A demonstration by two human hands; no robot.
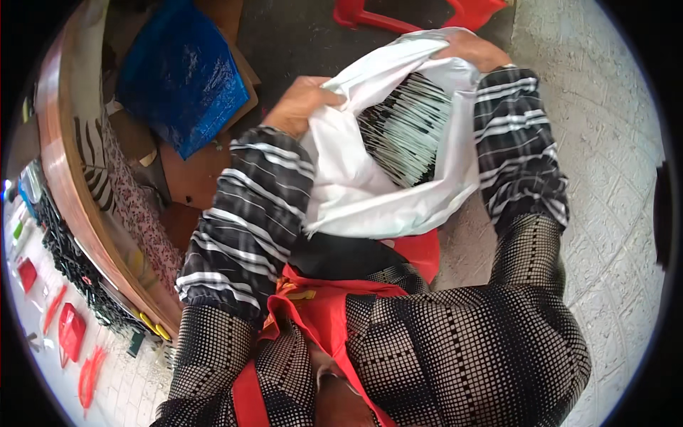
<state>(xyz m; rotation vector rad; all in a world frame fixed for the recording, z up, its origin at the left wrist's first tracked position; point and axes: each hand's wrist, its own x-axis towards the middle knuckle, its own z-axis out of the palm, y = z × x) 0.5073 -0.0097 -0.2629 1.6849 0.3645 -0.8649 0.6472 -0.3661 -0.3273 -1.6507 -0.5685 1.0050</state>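
Note:
A white woven-looking sack [370, 211] hangs with its mouth spread wide in front of me. Inside lie many thin, pale, stick-like pieces with dark ends [411, 132], packed side by side; their exact kind is unclear. My left hand [297, 104] is closed on the sack's left rim, fingers partly hidden by the folds. At the far right of the rim, my right hand [475, 51] grips the cloth too, its fingertips out of sight behind the edge.
A wood-edged table [60, 142] stands at left, with dark slender pieces [78, 263] and red items [71, 331] on it. Behind the sack are blue plastic sheeting [188, 78] over cardboard and a red plastic stool [384, 21]. Pale concrete floor [605, 213] stretches along the right.

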